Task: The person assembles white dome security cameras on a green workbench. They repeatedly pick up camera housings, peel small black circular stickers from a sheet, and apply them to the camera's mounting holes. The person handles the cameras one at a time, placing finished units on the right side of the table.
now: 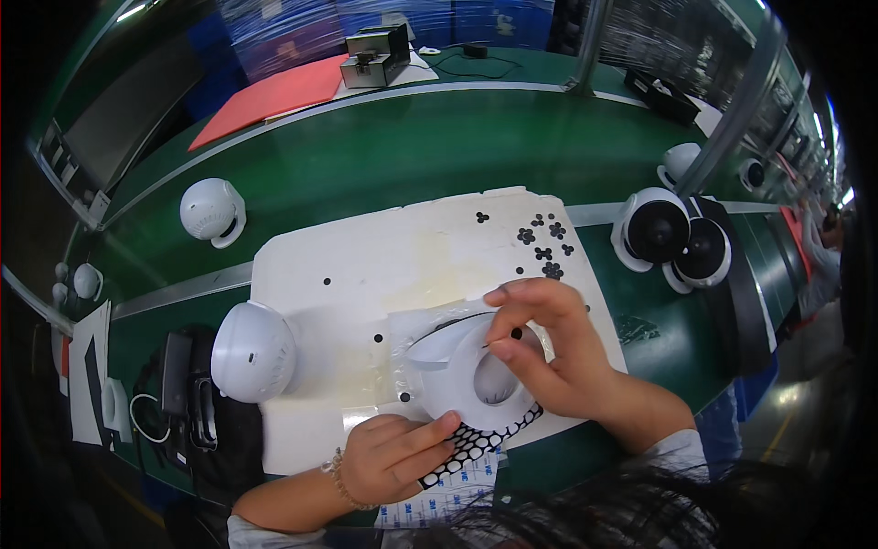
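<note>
A white rounded housing [441,389] with a round opening lies tilted on a clear plastic wrap before me. My left hand [398,455] is closed at its near edge, a fingertip against the rim, fingers gripping a black sheet [471,446] full of round white holes. Over the opening curls my right hand [558,352], thumb and index finger brought together in a pinch. Anything between those tips is too small to make out. A small black round pad [517,333] shows within the loop of these fingers. Below the sheet lies a white printed backing sheet [439,506].
A white board [311,247] on the green bench carries loose black pads [552,271]. One white round device [254,352] stands at its left, another [212,210] farther back. Black-faced devices [657,229] stand right. Left are a black bag [233,439] and adapter [176,373]; a metal post [736,105] rises right.
</note>
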The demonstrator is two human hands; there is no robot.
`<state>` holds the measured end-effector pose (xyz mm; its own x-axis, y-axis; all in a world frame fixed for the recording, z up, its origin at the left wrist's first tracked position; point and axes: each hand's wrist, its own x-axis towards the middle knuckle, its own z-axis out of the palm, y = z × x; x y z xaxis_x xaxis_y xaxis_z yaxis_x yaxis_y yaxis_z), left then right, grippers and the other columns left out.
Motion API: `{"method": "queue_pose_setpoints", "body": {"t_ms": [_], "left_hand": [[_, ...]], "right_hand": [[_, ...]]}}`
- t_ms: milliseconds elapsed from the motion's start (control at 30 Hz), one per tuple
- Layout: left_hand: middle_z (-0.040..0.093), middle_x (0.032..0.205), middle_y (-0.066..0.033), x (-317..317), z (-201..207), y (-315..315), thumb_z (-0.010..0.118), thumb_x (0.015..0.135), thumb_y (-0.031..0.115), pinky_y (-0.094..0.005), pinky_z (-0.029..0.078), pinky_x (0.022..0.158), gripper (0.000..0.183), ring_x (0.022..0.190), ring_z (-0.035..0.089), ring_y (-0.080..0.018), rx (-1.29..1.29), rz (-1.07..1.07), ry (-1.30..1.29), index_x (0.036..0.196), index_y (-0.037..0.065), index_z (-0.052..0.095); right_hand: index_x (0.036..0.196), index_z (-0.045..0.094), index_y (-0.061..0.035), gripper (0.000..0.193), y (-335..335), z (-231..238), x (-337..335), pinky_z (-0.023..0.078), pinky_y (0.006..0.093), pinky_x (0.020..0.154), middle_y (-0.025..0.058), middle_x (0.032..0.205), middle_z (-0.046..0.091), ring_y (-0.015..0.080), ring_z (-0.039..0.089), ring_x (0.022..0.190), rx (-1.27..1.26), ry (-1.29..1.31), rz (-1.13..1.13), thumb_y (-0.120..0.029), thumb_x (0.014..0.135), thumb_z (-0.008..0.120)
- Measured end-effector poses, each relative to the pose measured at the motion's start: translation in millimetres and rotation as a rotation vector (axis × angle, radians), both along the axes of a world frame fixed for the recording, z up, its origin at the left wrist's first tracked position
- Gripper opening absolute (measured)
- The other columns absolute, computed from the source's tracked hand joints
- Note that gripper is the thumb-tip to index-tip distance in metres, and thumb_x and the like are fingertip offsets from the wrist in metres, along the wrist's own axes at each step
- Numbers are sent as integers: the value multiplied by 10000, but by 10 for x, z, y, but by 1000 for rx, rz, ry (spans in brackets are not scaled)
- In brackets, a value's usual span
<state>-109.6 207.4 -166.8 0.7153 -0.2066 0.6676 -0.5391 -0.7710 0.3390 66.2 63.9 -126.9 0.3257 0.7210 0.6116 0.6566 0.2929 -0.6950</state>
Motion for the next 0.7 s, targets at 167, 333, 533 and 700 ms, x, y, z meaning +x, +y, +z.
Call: {"method": "queue_pose_setpoints", "body": {"t_ms": [167,333,533,700], "left_hand": [[560,1132,-135,-18,14,14,627,585,10,-262,441,516,209,592,562,-166,11,-3,33,793,12,608],[558,1139,-130,-6,-4,2,618,582,6,-262,436,513,210,594,557,-161,8,4,-9,792,12,605],[544,1161,-134,-14,-47,7,596,565,-5,-270,433,497,222,572,546,-169,-12,9,13,786,9,593],[527,1187,-137,-15,-57,2,587,540,1,-279,426,480,259,546,528,-175,-4,13,19,798,12,589]], "right_hand": [[1183,270,-36,449,48,54,-43,356,329,893,73,852,539,189,497,992,-139,9,107,73,810,495],[1161,329,-44,441,48,25,-51,339,350,892,65,866,559,206,515,964,-119,-39,71,50,779,529],[1013,551,-81,322,-23,95,-121,325,369,879,42,1000,579,219,497,1050,-94,-616,-199,-63,701,630],[920,607,-113,225,-249,64,-107,308,400,917,98,1209,488,293,343,1232,-145,-522,-196,-102,700,656]]}}
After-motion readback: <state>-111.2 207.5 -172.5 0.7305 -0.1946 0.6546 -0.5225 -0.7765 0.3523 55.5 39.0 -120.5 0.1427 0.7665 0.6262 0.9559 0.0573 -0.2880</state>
